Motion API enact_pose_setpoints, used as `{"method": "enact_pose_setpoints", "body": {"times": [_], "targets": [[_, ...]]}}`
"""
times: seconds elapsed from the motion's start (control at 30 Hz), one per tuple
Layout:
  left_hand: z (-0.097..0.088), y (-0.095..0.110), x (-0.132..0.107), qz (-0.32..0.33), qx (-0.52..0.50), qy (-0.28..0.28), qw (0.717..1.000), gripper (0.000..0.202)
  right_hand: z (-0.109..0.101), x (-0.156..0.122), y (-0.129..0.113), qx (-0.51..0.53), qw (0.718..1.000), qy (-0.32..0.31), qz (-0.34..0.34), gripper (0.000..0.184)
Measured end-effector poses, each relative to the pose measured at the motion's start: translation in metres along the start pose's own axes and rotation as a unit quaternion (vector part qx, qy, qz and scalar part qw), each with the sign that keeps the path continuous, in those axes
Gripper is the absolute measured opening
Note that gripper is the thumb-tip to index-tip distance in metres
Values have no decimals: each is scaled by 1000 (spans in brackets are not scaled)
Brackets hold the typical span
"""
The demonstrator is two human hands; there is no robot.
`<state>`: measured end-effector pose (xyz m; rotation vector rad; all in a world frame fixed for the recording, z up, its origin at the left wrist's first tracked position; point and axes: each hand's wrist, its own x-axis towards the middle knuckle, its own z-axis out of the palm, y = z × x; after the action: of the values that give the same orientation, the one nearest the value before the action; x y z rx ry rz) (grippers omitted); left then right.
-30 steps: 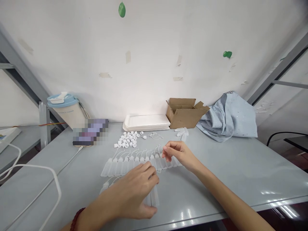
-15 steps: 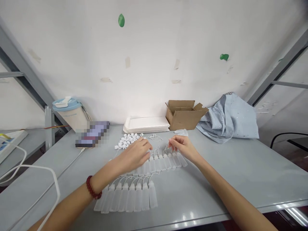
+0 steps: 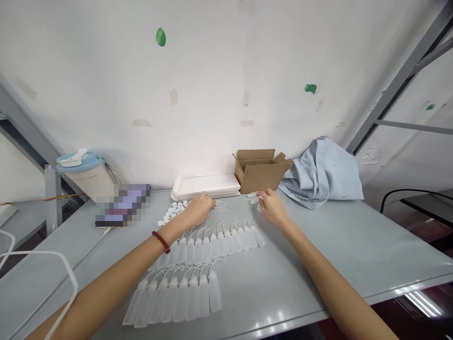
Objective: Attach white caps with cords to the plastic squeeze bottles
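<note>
Two rows of slim translucent bottles [image 3: 191, 295] lie on the grey table, each with a thin white cord curling from its neck. Beyond them, my left hand [image 3: 200, 208] is closed, its fingertips on a small bunch of loose white cords [image 3: 222, 206]. White caps [image 3: 171, 212] are heaped beside that hand, partly hidden behind it. Farther right, my right hand [image 3: 272, 207] pinches a loose translucent bottle [image 3: 255, 200] in front of the cardboard box; my fingers cover part of it.
Against the wall stand a stack of white envelopes [image 3: 208, 184], an open cardboard box [image 3: 264, 174] and a crumpled light-blue cloth bag [image 3: 323, 174]. On the left are a lidded cup [image 3: 88, 177], a phone [image 3: 123, 205] and a white cable [image 3: 67, 264].
Both hands have moved away from the back row of bottles toward the wall, the left to the loose cords, the right to the loose bottle. The view has shifted slightly right.
</note>
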<state>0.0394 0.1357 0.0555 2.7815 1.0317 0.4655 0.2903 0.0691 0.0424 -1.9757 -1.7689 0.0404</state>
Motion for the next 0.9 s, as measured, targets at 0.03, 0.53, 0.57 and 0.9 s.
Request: {"method": "enact_pose_setpoints", "body": {"times": [0.03,0.53,0.57,0.9], "targets": [[1,-1,0,0,4,-2,1000,25,1,1,3,-23,1000,1,12,30],[-27,9,-28,22,17,36,999,28,4,8,24,-135,988,-38,71,38],[-29,9,-30,18,10,46,999,27,4,8,24,-133,988,-37,73,37],[-32,8,-34,-46,-73,128,988,21,4,9,27,-108,989,-23,93,32]]}}
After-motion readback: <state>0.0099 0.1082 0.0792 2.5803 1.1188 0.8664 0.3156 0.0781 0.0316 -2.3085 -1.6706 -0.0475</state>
